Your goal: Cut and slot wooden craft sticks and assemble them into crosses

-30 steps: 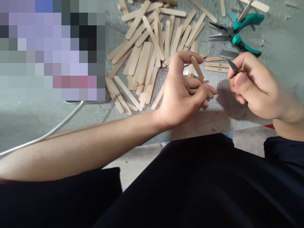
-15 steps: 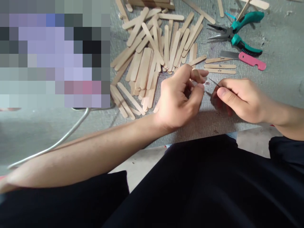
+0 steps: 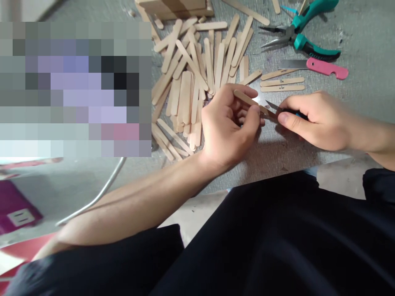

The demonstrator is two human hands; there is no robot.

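Blade (image 3: 272,107) in the right hand (image 3: 314,121), pinched between thumb and fingers, meets the near-right tip of 1 wooden stick (image 3: 249,101) gripped by the left hand (image 3: 226,127), its long axis running far-left to near-right above the grey mat (image 3: 277,152).

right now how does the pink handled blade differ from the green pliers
The pink handled blade is one flat, straight piece, while the green pliers have two curved handles and long pointed tips. The blade lies nearer the right hand; the pliers lie beyond it. The pliers are bulkier. Both rest untouched on the grey table.
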